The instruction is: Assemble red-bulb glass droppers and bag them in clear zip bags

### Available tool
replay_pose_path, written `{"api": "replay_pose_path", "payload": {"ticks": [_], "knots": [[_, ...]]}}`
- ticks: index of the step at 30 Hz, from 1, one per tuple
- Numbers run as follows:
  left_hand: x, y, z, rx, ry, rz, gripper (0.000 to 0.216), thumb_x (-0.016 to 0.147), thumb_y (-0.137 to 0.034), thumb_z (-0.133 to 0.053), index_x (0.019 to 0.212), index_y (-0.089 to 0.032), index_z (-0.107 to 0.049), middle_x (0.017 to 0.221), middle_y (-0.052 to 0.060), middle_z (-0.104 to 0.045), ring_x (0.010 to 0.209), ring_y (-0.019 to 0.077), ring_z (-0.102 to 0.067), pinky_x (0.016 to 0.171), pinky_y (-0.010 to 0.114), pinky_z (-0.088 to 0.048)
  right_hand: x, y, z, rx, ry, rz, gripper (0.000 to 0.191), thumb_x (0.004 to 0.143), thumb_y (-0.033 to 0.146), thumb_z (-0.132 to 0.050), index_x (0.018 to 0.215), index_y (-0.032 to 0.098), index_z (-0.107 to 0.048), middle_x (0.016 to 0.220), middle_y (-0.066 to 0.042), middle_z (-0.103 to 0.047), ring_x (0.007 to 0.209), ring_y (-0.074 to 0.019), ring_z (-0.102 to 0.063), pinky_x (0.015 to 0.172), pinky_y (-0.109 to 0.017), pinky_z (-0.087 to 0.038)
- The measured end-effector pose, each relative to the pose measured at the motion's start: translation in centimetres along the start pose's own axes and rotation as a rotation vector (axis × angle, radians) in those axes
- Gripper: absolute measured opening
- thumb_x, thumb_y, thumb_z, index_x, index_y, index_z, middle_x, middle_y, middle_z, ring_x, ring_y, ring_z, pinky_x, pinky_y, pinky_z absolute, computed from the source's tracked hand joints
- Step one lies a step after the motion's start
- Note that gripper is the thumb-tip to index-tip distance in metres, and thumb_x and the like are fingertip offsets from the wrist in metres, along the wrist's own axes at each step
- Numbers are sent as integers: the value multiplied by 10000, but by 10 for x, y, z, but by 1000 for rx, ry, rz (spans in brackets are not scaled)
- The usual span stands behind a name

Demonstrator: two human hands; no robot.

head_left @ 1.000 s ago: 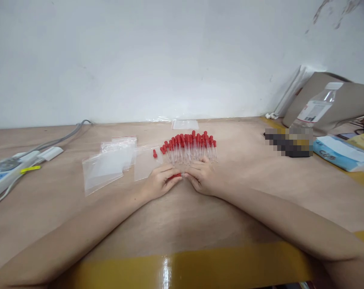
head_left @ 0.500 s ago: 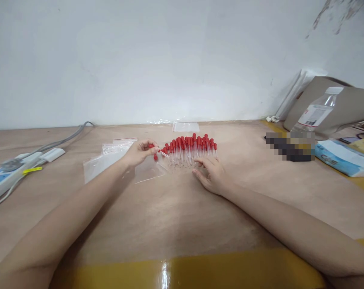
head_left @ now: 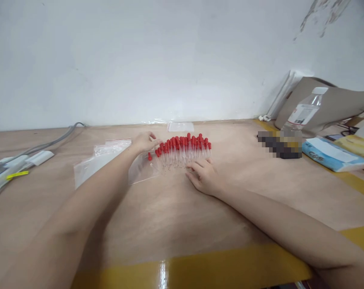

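Several droppers with red rubber bulbs and clear thin tubes lie side by side in a fanned row, bulbs toward the wall. At the row's left end is my left hand, its fingers apart near the leftmost bulbs, with nothing visible in them. A single red-bulbed dropper lies just below that hand, on a clear zip bag; its tube is hard to make out. My right hand rests on the table by the tube tips, thumb and fingers spread, holding nothing that I can see.
More clear bags lie under and beside my left forearm. A small flat bag lies by the wall. At left is a power strip with cables. At right are a plastic bottle, a blurred dark object and a blue tissue pack.
My left hand has let go of a red-bulbed dropper at the row's left end and lifted slightly toward the wall. My right hand stays by the tips. The view has shifted slightly right.
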State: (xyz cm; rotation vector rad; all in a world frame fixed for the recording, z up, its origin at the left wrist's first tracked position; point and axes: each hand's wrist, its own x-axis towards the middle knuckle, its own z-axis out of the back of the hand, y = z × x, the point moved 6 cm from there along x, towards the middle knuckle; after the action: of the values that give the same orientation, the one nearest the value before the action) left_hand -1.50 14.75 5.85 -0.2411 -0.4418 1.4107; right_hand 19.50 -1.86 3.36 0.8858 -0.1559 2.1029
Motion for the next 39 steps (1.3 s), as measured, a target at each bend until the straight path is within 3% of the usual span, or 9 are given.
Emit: {"api": "replay_pose_path", "payload": {"ticks": [5, 10, 15, 20, 23, 28, 31, 35, 39], "knots": [[-39, 18, 13, 76, -134, -33, 311, 726, -492, -532, 762, -183, -533, 721, 30, -602, 673, 175, -561, 550, 244, -360, 10, 22, -7, 15, 93, -19, 168, 799, 307, -532, 705, 170, -557, 728, -14, -624, 713, -138, -532, 689, -300, -265], [-65, 15, -3, -3, -59, -51, 394, 674, -556, -562, 825, -197, -504, 679, 0, -597, 616, 156, -555, 539, 242, -369, 34, 35, -33, 81, 221, -234, 292, 715, 461, -604, 711, 176, -543, 745, -20, -630, 714, -163, -552, 757, -357, -293], [-63, 16, -8, -48, -53, -43, 361, 685, -489, -578, 879, -194, -506, 694, -3, -607, 639, 156, -570, 574, 248, -385, 44, 33, -51, 84, 359, -356, 198, 769, 370, -555, 689, 189, -569, 718, -31, -644, 700, -186, -574, 777, -411, -318], [-62, 27, 8, -152, -147, -11, 396, 719, -423, -550, 1025, -174, -509, 736, 9, -609, 667, 156, -575, 599, 252, -408, 30, 18, -32, 83, 416, -368, 159, 781, 297, -545, 659, 197, -572, 697, -27, -647, 675, -175, -578, 667, -330, -369], [-76, 15, 14, -173, -135, -121, 365, 764, -396, -501, 1047, -172, -556, 776, 25, -596, 702, 160, -566, 642, 268, -425, 18, 0, -12, 100, 449, -358, 129, 751, 255, -592, 638, 195, -576, 650, -17, -629, 598, -147, -548, 559, -270, -360], [-119, -34, -2, -178, 2, -417, 281, 825, -362, -448, 925, -178, -635, 856, 47, -557, 727, 155, -543, 641, 280, -445, 15, -14, 2, 195, 393, -258, 120, 681, 265, -672, 717, 179, -596, 715, -27, -608, 631, -130, -527, 548, -239, -374], [-137, -52, -14, -235, -1, -523, 245, 838, -353, -460, 828, -175, -629, 821, 38, -547, 754, 151, -539, 655, 272, -449, 15, -7, -3, 198, 345, -195, 154, 709, 308, -656, 734, 172, -587, 761, -37, -593, 708, -141, -516, 607, -252, -380], [-143, -53, -23, -312, -30, -583, 195, 840, -317, -494, 881, -176, -623, 857, 49, -568, 797, 154, -546, 702, 282, -455, 10, 0, -7, 160, 261, -128, 97, 775, 237, -584, 728, 157, -554, 758, -38, -577, 737, -143, -499, 670, -273, -365], [-142, -51, -27, -359, 26, -601, 165, 823, -309, -540, 887, -194, -639, 866, 38, -610, 788, 144, -565, 701, 268, -456, 4, -4, -7, 276, 179, -167, 112, 822, 252, -514, 750, 167, -528, 680, -4, -572, 618, -112, -494, 603, -245, -353]]}}
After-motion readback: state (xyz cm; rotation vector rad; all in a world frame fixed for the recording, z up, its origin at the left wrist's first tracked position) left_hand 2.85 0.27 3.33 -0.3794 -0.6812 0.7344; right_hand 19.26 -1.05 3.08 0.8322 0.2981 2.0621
